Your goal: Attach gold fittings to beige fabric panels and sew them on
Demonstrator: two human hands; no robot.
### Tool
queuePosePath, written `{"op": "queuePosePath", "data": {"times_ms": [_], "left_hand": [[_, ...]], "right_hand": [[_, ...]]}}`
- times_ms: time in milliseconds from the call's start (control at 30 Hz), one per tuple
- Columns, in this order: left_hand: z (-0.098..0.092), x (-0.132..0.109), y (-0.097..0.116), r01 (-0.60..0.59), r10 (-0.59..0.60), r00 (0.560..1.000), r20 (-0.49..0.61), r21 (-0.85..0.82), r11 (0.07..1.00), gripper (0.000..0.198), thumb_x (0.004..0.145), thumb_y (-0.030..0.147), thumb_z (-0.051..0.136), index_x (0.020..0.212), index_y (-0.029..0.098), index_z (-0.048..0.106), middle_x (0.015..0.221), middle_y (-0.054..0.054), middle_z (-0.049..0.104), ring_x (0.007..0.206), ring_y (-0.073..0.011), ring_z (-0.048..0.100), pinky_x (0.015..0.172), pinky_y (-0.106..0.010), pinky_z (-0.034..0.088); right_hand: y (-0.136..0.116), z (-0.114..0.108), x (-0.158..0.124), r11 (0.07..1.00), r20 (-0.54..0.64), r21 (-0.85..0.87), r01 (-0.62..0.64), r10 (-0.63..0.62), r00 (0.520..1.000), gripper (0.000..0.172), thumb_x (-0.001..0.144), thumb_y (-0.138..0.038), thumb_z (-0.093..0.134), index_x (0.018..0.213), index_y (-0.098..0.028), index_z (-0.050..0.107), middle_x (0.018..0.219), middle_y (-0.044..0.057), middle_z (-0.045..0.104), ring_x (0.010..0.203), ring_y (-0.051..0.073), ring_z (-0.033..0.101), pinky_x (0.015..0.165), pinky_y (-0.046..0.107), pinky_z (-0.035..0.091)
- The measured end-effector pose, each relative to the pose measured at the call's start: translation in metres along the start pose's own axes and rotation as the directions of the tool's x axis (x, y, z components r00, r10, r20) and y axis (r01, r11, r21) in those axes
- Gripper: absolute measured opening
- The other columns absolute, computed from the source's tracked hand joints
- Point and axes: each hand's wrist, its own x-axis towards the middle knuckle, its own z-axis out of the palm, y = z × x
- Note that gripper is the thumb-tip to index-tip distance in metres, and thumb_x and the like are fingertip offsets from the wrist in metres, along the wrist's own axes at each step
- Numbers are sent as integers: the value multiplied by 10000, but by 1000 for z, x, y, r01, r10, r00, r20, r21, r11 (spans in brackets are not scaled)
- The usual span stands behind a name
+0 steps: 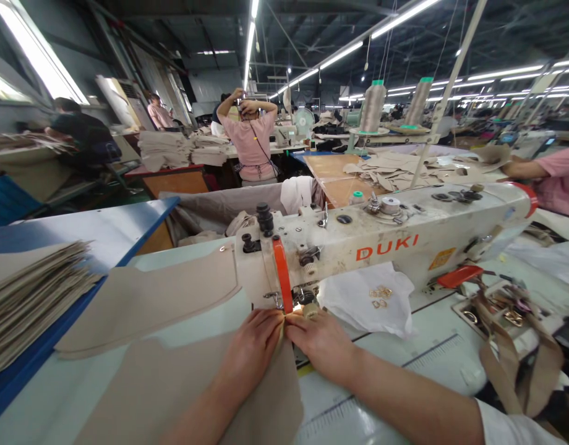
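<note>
Both hands meet below the needle area of a white sewing machine [331, 244] with a red guard [281, 272]. My left hand [256, 340] has its fingers pressed together on the upper edge of a beige fabric panel [182, 386]. Close beside it, my right hand [324, 343] pinches the same edge from the right. The fingertips hide the exact spot under the needle, and anything small between them cannot be made out. Another beige panel [159, 303], with a small metal ring at its corner, lies flat beyond my left hand.
A stack of beige panels [34, 296] lies at the left. White cloth [354, 300] bearing several gold rings [381, 293] lies under the machine arm. To the right are a tray [539, 324] of metal fittings and beige straps [504, 364]. A co-worker [253, 139] stands ahead; another person's arm [535, 167] reaches in.
</note>
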Motion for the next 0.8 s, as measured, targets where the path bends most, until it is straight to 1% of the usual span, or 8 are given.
{"op": "queuePosePath", "data": {"times_ms": [100,200,367,467,533,600,733,800], "left_hand": [[0,1,0,-3,3,1000,17,-6,1000,293,981,276,381,931,166,648,892,-63,703,841,-181,637,768,-315,569],[0,0,1,1,-1,999,37,-7,1000,296,980,256,374,950,158,652,919,-71,704,879,-187,636,813,-337,570],[1,-9,2,3,-8,996,87,58,998,304,977,231,367,1072,137,639,1046,-92,695,1025,-204,621,929,-367,546],[2,-14,2,-2,-13,993,115,129,992,333,983,248,349,1127,122,621,1109,-102,688,1062,-202,624,952,-355,540],[2,-15,3,-14,-6,991,133,154,988,356,990,270,328,1122,127,627,1118,-98,690,1068,-199,628,955,-348,539],[2,-15,3,-16,-6,989,148,145,989,378,996,284,307,1108,138,637,1118,-93,693,1072,-198,630,958,-350,537],[0,-12,3,34,-46,989,143,87,996,387,991,311,314,1103,146,646,1123,-105,688,1075,-215,631,959,-374,539],[0,-11,2,30,-39,989,142,65,997,384,987,307,322,1088,142,653,1117,-109,690,1074,-218,633,962,-372,537]], "right_hand": [[0,1,-1,1000,-26,-16,9,-9,1000,40,876,-189,636,889,-156,617,953,32,695,774,191,602,763,323,430],[1,-1,-3,999,-59,4,35,-35,998,50,864,-181,650,888,-147,621,954,34,696,805,192,607,749,320,433],[3,-6,-7,993,-39,60,106,-103,994,19,881,-159,625,873,-143,619,949,31,689,905,177,610,828,292,439],[4,-5,-7,989,-20,81,125,-124,992,26,892,-165,610,875,-147,616,961,31,686,916,169,613,868,287,438],[5,-5,-7,988,-14,82,131,-130,991,26,891,-170,612,878,-147,616,970,35,687,927,170,614,882,290,439],[5,-5,-7,989,-6,70,132,-131,991,31,891,-177,613,875,-150,618,986,41,690,939,175,615,883,294,443],[5,-6,-5,990,16,46,133,-134,991,44,893,-183,611,864,-153,624,1015,51,693,946,183,620,878,300,450],[5,-6,-5,991,25,46,126,-127,992,48,897,-182,605,870,-150,627,1014,53,694,946,184,622,875,300,453]]}}
